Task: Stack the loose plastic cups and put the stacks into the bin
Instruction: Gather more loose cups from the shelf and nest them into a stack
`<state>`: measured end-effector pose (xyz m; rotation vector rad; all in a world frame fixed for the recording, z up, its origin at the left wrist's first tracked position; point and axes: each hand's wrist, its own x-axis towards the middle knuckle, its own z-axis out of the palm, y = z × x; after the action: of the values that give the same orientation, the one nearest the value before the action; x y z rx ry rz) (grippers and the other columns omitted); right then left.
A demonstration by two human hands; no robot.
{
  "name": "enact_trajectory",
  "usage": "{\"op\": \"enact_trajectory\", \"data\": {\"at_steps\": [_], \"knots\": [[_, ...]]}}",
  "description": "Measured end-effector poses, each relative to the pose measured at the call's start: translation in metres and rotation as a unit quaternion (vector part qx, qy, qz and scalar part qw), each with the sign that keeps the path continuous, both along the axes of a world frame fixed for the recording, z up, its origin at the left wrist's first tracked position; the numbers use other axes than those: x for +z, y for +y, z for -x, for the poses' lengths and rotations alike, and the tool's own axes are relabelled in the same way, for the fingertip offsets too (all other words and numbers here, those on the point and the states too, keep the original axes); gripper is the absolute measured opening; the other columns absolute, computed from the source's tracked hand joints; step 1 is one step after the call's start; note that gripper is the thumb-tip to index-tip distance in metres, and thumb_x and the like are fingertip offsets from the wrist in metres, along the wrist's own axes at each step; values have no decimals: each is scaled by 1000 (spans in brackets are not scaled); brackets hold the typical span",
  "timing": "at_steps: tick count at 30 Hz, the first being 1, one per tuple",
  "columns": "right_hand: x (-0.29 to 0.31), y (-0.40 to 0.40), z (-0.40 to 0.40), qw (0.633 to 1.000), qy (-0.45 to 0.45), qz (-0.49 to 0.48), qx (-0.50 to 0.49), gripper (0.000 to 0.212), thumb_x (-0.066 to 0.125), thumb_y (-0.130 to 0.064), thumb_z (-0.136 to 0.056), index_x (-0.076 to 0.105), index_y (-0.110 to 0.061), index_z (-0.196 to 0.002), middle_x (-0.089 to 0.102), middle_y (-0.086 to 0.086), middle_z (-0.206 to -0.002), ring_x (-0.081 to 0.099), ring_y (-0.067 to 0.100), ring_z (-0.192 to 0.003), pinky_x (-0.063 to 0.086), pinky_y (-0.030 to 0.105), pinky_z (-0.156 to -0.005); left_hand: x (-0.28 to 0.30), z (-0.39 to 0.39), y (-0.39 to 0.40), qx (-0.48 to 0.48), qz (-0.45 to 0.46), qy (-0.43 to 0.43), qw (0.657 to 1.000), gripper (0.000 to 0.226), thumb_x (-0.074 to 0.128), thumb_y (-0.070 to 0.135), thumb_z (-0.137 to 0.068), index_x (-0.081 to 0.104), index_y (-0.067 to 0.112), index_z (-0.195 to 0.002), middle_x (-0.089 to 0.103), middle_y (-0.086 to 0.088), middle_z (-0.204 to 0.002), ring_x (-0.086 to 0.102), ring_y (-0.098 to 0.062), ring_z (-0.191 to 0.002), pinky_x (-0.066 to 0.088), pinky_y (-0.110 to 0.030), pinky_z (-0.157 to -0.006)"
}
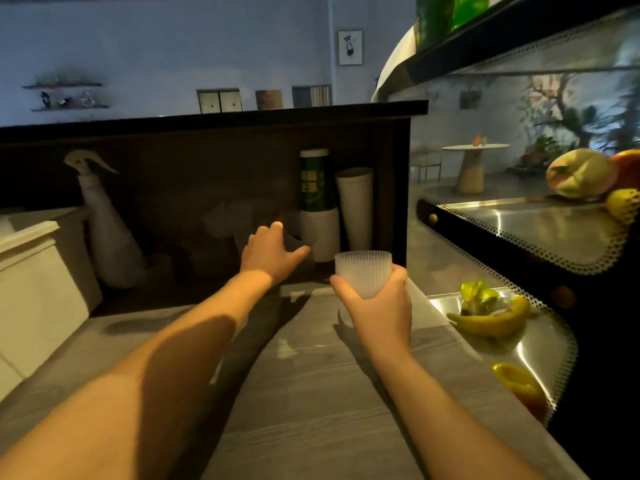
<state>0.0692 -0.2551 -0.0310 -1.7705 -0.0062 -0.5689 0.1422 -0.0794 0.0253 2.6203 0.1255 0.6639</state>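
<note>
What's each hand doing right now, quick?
Left hand: open, fingers spread, reaching toward the dim back of the counter, holding nothing.
Right hand: gripping a ribbed plastic cup, upright.

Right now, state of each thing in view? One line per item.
Ribbed plastic cup: upright, held off the counter in the right hand.
Left hand: open, reaching toward the dark shelf, holding nothing.
Spray bottle: standing, leaning right.
Green-labelled cup stack: upright on the shelf.
Tall white cup: upside down beside it.
Banana: lying on the metal tray.
</note>
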Motion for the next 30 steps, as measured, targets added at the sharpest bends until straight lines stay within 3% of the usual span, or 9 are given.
{"op": "enact_trajectory", "data": {"at_steps": [2, 6, 10, 14, 15, 19, 24, 30], "knots": [[-1, 0, -5, 1000, 9, -4, -2, 70, 80, -53, -71, 43, -19, -120, 54, -1, -107, 55, 16, -96, 40, 24, -66, -6, -17, -7, 16, 3, 19, 1000, 51, 71, 50, -84, 63, 6, -109, 65, -12, -112, 62, -30, -103, 54, -42, -87], [-3, -1, -7, 1000, 19, 7, -4, 70, 78, -55, -72, 40, -22, -120, 52, -3, -106, 53, 14, -93, 40, 23, -67, -19, -35, -17, 76, 60, 69, 993, 39, 62, 38, -95, 61, 4, -113, 63, -15, -114, 60, -30, -102, 45, -35, -80], [-3, 0, -7, 1000, 28, 4, -5, 69, 78, -56, -71, 39, -24, -118, 53, -3, -107, 53, 14, -92, 43, 27, -71, -25, -37, -16, 66, 74, -10, 995, 42, 63, 32, -94, 60, 1, -122, 65, -17, -116, 61, -35, -109, 47, -36, -82], [-2, 2, -5, 1000, 26, 13, -5, 68, 78, -56, -71, 37, -25, -116, 53, -4, -107, 54, 15, -93, 42, 27, -70, -30, -22, -2, 30, 100, -96, 990, 38, 76, 41, -81, 61, 6, -86, 63, -7, -78, 65, -28, -80, 43, -29, -59], [-2, 2, -4, 1000, 25, 15, -4, 68, 78, -56, -71, 37, -25, -116, 52, -4, -107, 53, 15, -93, 42, 27, -70, -32, -18, 5, 17, 116, -105, 988, 41, 78, 43, -78, 58, 8, -83, 60, -4, -76, 64, -25, -77, 42, -28, -57], [0, 1, -3, 1000, 24, 17, -4, 73, 79, -55, -71, 38, -21, -121, 51, -4, -108, 51, 14, -91, 40, 28, -71, -30, 16, 18, -35, 198, -120, 972, 50, 83, 39, -75, 50, 15, -104, 61, 1, -103, 59, -14, -93, 47, -27, -75], [1, 2, 0, 999, 17, 32, -1, 75, 79, -54, -71, 39, -18, -123, 51, -2, -110, 51, 16, -94, 42, 31, -73, -33, 63, 23, -83, 223, -135, 962, 55, 81, 37, -77, 51, 27, -122, 61, 9, -117, 58, -7, -108, 48, -27, -92], [2, 7, 7, 990, -17, 135, 27, 82, 78, -55, -72, 38, -18, -133, 50, 1, -122, 52, 17, -103, 50, 36, -81, -31, 114, 23, -127, 235, -142, 953, 61, 68, 59, -80, 46, 34, -132, 55, 24, -114, 55, 2, -106, 45, -18, -83]]}}
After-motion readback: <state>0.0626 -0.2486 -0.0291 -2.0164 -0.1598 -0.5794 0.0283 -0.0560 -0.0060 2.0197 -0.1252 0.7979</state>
